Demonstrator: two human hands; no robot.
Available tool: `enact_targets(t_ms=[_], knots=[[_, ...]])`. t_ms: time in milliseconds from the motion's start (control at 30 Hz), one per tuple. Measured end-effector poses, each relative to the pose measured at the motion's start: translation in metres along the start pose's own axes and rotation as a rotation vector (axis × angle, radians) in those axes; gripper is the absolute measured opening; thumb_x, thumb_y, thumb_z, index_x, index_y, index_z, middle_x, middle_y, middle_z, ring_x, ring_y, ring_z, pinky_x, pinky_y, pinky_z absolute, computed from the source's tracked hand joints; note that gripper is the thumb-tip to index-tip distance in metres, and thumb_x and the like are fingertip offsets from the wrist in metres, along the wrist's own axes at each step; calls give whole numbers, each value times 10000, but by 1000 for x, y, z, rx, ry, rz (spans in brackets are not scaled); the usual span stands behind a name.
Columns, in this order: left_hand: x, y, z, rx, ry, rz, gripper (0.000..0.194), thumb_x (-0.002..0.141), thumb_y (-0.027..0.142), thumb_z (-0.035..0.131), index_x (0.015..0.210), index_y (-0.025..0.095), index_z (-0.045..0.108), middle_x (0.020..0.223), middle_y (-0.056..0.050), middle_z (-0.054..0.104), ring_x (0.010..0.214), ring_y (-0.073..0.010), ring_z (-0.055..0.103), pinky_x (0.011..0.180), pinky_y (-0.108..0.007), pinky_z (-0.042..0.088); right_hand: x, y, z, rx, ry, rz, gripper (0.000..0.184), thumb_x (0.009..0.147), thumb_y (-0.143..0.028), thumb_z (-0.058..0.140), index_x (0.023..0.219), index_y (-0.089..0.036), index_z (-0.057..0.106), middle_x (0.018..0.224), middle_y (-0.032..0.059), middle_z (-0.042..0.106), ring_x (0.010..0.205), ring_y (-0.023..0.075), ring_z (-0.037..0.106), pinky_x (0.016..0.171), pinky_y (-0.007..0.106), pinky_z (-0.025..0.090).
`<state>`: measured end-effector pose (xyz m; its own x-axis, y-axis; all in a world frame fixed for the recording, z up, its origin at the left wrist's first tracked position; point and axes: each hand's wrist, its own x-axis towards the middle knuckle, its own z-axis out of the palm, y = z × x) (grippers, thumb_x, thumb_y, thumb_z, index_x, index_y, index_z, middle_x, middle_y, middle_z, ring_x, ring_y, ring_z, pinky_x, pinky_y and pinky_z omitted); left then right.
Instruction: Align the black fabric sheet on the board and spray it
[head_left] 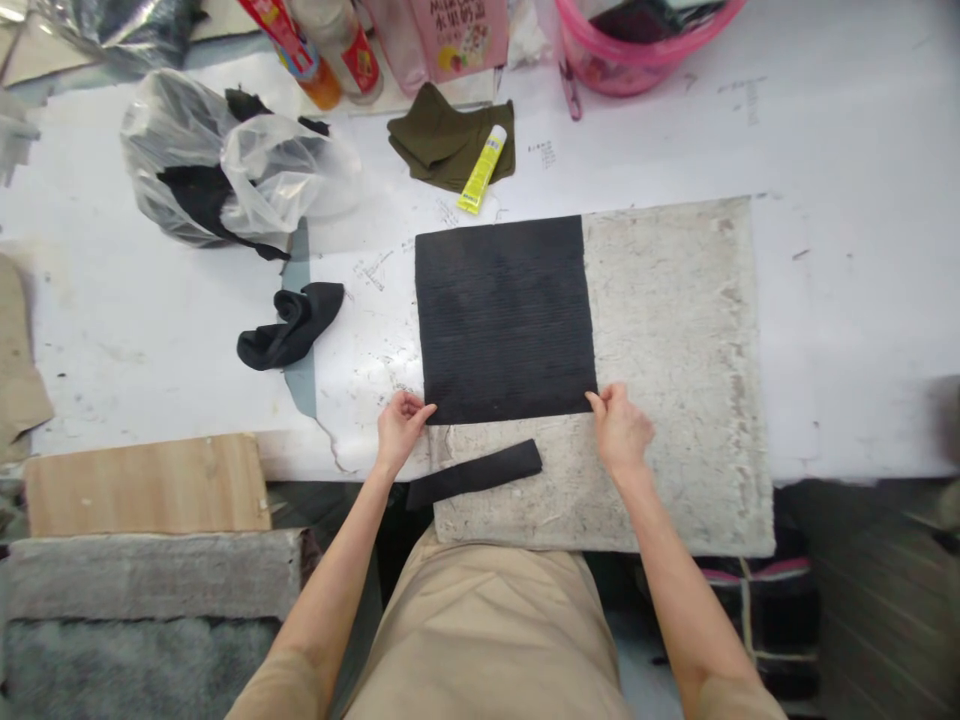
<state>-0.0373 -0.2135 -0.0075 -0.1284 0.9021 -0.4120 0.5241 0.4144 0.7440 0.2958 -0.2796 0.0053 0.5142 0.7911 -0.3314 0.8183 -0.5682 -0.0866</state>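
A black ribbed fabric piece (506,320), roughly rectangular, lies flat on a worn pale board (675,380). Its near left corner is pinched by my left hand (403,428), thumb against fingers. My right hand (621,428) pinches the near right corner in the same way. Closer to my body, a narrow black fabric strip (476,474) rests on the board, its left end reaching past the board's edge. Neither hand touches that strip.
At left are a crumpled black cloth (291,325) and a clear plastic bag (180,130) with black scraps. Behind the board lie olive fabric pieces (427,135) and a yellow tube (482,170). Bottles (352,60) and a pink basket (630,65) stand at the back.
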Motion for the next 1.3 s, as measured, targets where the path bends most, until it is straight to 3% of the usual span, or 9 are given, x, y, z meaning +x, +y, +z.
enact_targets(t_ms=[133, 300, 400, 500, 567, 767, 900, 1100, 1300], knots=[[-4, -2, 2, 25, 27, 45, 274, 708, 394, 715, 723, 200, 522, 653, 12, 576, 537, -115, 510, 482, -212, 381, -3, 0, 3, -43, 42, -27, 368, 989, -449, 351, 971, -180, 602, 623, 40, 590, 509, 151, 481, 543, 287, 202], [-6, -5, -1, -30, -29, 66, 222, 772, 386, 648, 734, 196, 540, 565, 34, 529, 486, -109, 488, 509, -223, 393, -13, 7, 0, 142, 76, -84, 367, 1000, -429, 326, 1020, -179, 594, 719, 51, 635, 574, 162, 505, 557, 304, 237], [-8, -5, -4, -128, -27, 26, 216, 786, 382, 640, 813, 184, 557, 600, 30, 550, 507, -110, 517, 503, -218, 399, -31, -6, -4, 307, 57, -354, 282, 984, -385, 407, 1041, -177, 589, 894, 71, 655, 776, 189, 564, 656, 303, 347], [-19, -4, -8, -147, 28, 38, 201, 823, 357, 625, 845, 167, 560, 681, 7, 580, 585, -112, 544, 547, -219, 423, -51, -27, -4, 339, -121, -768, 175, 929, -335, 545, 1037, -211, 605, 1018, 66, 634, 961, 224, 543, 765, 322, 397], [-31, -2, -8, -56, 8, 101, 186, 843, 340, 627, 845, 158, 587, 731, -8, 602, 635, -118, 547, 603, -230, 439, -60, -38, -2, 285, -194, -891, 232, 850, -303, 665, 1061, -223, 607, 1049, 70, 621, 1000, 252, 521, 777, 353, 406], [-73, 2, 0, 320, -357, 504, 209, 861, 384, 652, 960, 200, 649, 914, -62, 628, 867, -209, 577, 761, -321, 468, -67, -40, 1, 152, -187, -896, 204, 773, -213, 743, 938, -210, 623, 958, 65, 618, 949, 262, 514, 769, 380, 392], [-84, 0, 7, 449, -368, 653, 216, 883, 372, 621, 1001, 194, 656, 951, -94, 622, 930, -249, 547, 800, -378, 460, -73, -32, 4, 255, -157, -899, 208, 834, -163, 664, 1028, -227, 627, 1031, 63, 631, 979, 241, 522, 796, 368, 394], [-87, -2, 8, 368, -412, 630, 181, 928, 329, 552, 908, 203, 681, 876, -74, 611, 870, -212, 561, 761, -333, 454, -79, -22, 13, 517, -139, -781, 106, 907, -272, 586, 838, -217, 645, 881, 45, 654, 942, 223, 539, 816, 354, 398], [-85, 6, 8, 167, -506, 430, 216, 906, 385, 579, 939, 200, 684, 867, -71, 631, 850, -203, 581, 775, -320, 462, -66, -15, 14, 755, -376, -446, 320, 856, -485, 608, 684, -215, 599, 624, -37, 552, 614, 139, 492, 599, 271, 351]])
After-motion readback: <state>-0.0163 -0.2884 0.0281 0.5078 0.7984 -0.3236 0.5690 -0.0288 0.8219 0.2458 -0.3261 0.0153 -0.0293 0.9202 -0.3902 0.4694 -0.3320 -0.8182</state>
